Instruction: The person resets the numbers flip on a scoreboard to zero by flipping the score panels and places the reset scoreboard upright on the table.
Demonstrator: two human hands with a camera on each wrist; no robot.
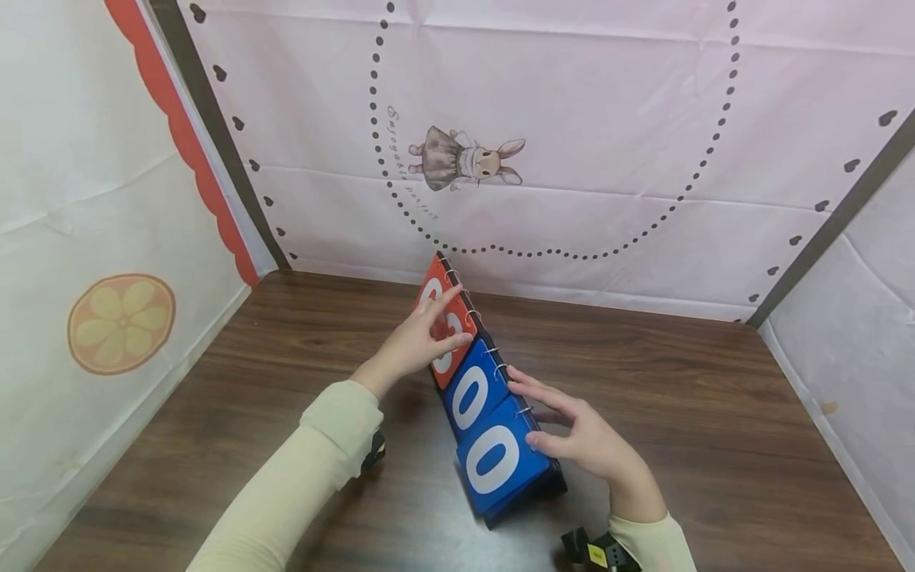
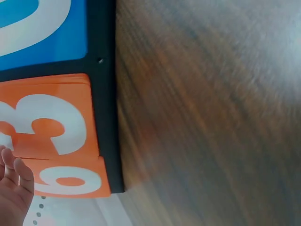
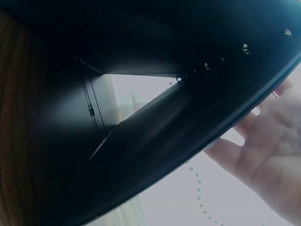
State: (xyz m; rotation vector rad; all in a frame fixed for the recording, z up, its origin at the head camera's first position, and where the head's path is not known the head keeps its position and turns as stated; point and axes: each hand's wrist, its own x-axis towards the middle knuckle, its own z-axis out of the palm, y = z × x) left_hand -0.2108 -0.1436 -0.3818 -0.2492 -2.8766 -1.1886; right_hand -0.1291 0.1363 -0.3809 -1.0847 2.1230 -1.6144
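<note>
A tabletop flip scoreboard with a black frame stands slantwise on the table. Its near half carries two blue cards, each with a white 0. On the far half are orange cards, one reading 3, the other partly covered by fingers in the head view. My left hand lies over the orange cards, fingers spread, index finger and thumb reaching the ringed top edge. At the nearest blue card, my right hand grips the top edge, thumb in front and other fingers behind. The right wrist view looks into the frame's dark hollow underside.
The brown wooden table extends to both sides of the scoreboard. A pale pink cloth wall with a printed rabbit rises behind it, and white walls flank the table. Black wrist devices are strapped at both sleeves.
</note>
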